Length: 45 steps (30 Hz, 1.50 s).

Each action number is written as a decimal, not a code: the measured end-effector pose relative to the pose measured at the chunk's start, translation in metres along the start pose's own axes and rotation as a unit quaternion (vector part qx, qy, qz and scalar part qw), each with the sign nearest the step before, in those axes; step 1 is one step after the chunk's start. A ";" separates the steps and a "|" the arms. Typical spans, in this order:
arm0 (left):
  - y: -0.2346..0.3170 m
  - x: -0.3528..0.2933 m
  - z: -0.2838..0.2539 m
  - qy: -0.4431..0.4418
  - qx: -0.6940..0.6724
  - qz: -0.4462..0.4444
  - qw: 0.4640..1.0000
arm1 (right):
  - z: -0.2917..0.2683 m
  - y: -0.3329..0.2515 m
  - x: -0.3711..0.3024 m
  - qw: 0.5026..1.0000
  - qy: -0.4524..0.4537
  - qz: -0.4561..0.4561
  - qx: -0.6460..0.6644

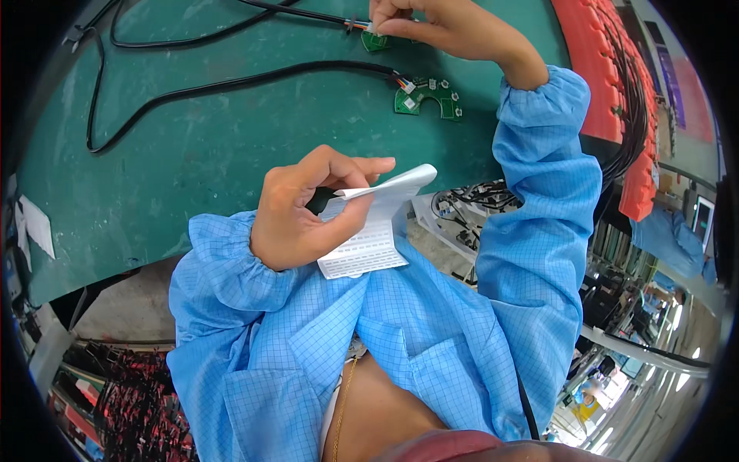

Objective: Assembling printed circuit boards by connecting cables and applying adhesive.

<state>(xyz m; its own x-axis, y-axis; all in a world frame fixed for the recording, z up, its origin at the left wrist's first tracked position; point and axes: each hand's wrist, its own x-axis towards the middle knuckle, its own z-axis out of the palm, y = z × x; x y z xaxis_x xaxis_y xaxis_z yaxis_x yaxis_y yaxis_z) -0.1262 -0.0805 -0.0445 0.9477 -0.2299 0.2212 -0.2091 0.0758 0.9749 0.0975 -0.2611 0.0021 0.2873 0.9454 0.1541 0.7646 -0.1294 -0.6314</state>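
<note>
White label sheet (369, 245) within the pinch of left grip (302, 206), green board (374, 42) partly under right grip (454, 29), its hold unclear.

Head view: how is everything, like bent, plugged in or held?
White label sheet: curled over
Left hand: pinching that sheet
Upper circuit board: partly covered
Right hand: fingers bent at that board
Lower circuit board: lying flat
Lower black cable: curved, plugged in
Blue sleeves: gathered at wrists
</note>
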 end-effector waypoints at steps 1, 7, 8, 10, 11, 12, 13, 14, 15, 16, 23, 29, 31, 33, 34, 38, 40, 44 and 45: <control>0.000 -0.001 -0.001 0.005 -0.014 -0.014 1.000 | 0.002 0.003 0.005 0.999 -0.010 -0.032 -0.007; 0.002 0.005 -0.001 -0.021 0.015 -0.019 0.999 | 0.002 -0.003 -0.006 0.999 0.011 0.037 -0.031; 0.001 0.005 -0.001 -0.021 0.015 -0.021 0.999 | 0.001 -0.001 -0.008 0.999 0.012 0.036 -0.030; 0.000 0.006 -0.001 -0.025 0.026 -0.009 0.999 | 0.000 0.001 -0.011 0.999 0.020 0.032 -0.017; 0.000 0.006 -0.001 -0.025 0.026 -0.010 0.999 | 0.000 0.001 -0.011 0.999 0.020 0.032 -0.016; 0.001 0.006 -0.001 -0.028 0.027 -0.015 0.999 | -0.001 0.000 -0.011 0.999 0.006 0.032 -0.006; 0.001 0.007 -0.001 -0.032 0.028 -0.020 0.999 | -0.002 -0.001 -0.012 0.999 -0.007 0.033 0.003; 0.000 0.005 -0.001 -0.025 0.032 -0.022 0.999 | 0.000 0.000 -0.007 1.000 -0.010 0.026 0.007; -0.001 0.003 -0.001 -0.014 0.034 -0.018 0.999 | 0.003 -0.001 -0.001 1.000 -0.014 0.007 0.007; -0.001 0.000 -0.001 -0.002 0.036 -0.014 0.999 | 0.006 0.000 0.004 1.000 -0.018 -0.013 0.008; 0.001 0.004 0.003 0.017 -0.011 -0.040 0.999 | -0.005 -0.007 -0.002 0.998 -0.060 0.008 0.023; 0.002 0.005 0.002 0.018 0.010 -0.039 0.999 | -0.007 -0.005 0.002 0.994 -0.102 0.015 0.018; 0.003 0.006 0.002 0.015 0.013 -0.051 0.999 | -0.009 -0.004 0.003 0.992 -0.126 0.006 0.004; 0.002 0.005 0.002 0.015 0.010 -0.049 0.999 | -0.008 -0.002 0.004 0.992 -0.126 0.004 0.010; 0.001 0.005 0.002 0.014 0.005 -0.046 0.999 | -0.008 -0.002 0.005 0.992 -0.127 0.003 0.014; 0.001 0.006 0.002 0.014 0.001 -0.048 0.999 | -0.009 -0.001 0.005 0.991 -0.134 0.012 0.014; 0.001 0.007 0.002 0.012 0.007 -0.053 0.999 | -0.009 0.003 0.005 0.991 -0.137 -0.006 0.005; 0.003 0.007 0.002 0.015 0.005 -0.068 0.998 | -0.008 0.000 0.005 0.991 -0.136 0.016 0.000; 0.003 0.006 0.002 0.020 0.008 -0.065 0.998 | -0.008 -0.001 0.005 0.991 -0.132 0.016 -0.007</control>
<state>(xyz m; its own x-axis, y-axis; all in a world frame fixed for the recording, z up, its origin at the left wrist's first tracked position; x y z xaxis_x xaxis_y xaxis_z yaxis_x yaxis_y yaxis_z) -0.1214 -0.0840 -0.0405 0.9760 -0.1978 0.0912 -0.0865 0.0319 0.9957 0.1024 -0.2587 0.0092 0.1519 0.9858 -0.0716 0.7662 -0.1632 -0.6216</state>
